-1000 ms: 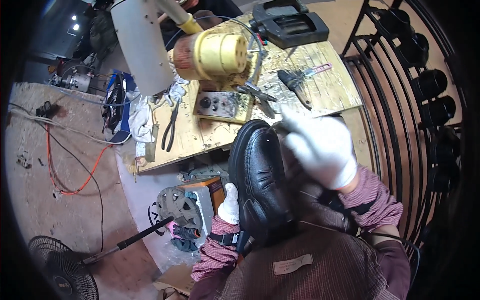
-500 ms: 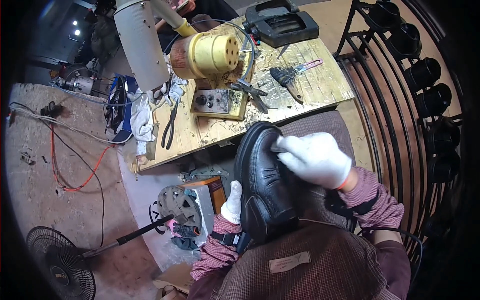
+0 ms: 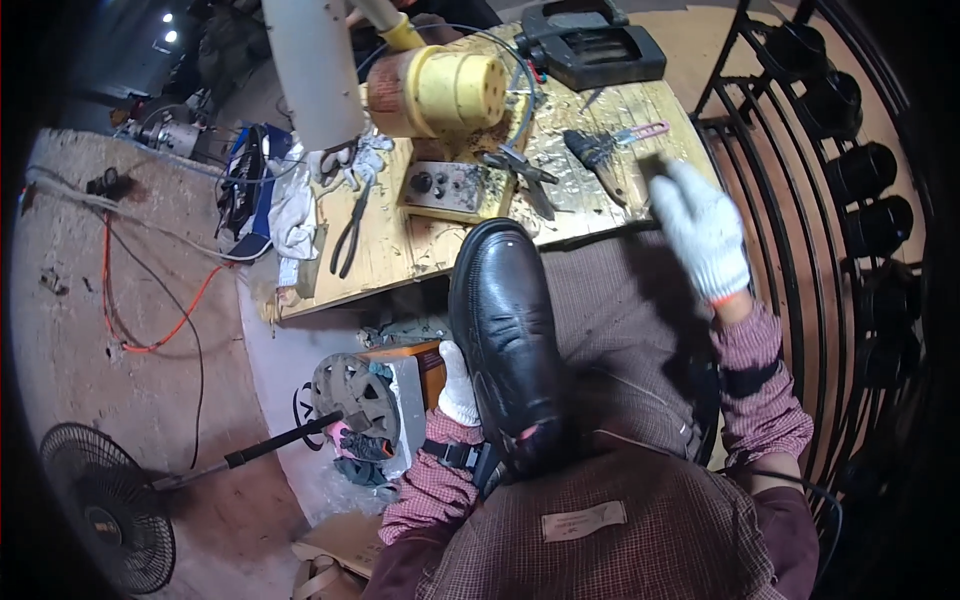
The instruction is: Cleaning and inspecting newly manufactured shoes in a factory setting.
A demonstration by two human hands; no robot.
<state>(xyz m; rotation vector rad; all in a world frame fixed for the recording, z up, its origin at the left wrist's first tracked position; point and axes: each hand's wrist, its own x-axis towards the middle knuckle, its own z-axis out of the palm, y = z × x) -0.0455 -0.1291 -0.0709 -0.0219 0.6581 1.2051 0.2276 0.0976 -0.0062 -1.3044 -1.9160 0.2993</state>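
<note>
A black leather shoe [image 3: 505, 330] rests toe-forward over my lap, its toe pointing at the workbench. My left hand [image 3: 458, 385], in a white glove, grips it from the left side; the thumb shows and the other fingers are hidden beneath. Off to the right, apart from the shoe, my white-gloved right hand [image 3: 703, 232] is raised close to the bench's front edge. Its fingers are drawn together toward a dark, blurred patch at their tips, which I cannot make out. Nearest to it on the bench lies a dark-bristled brush [image 3: 597, 160] with a wooden handle.
The wooden workbench [image 3: 385, 255] bears a yellow heater-like device [image 3: 440, 90], a control box [image 3: 440, 190], pliers [image 3: 350, 230] and a black stand [image 3: 595, 50]. A metal rack [image 3: 765, 230] holding black shoes [image 3: 860, 175] stands right. A fan [image 3: 105, 510] is at lower left.
My right hand has lifted off the shoe's toe and moved right and forward. The shoe has turned slightly, showing more of its upper, while my left hand keeps hold of it.
</note>
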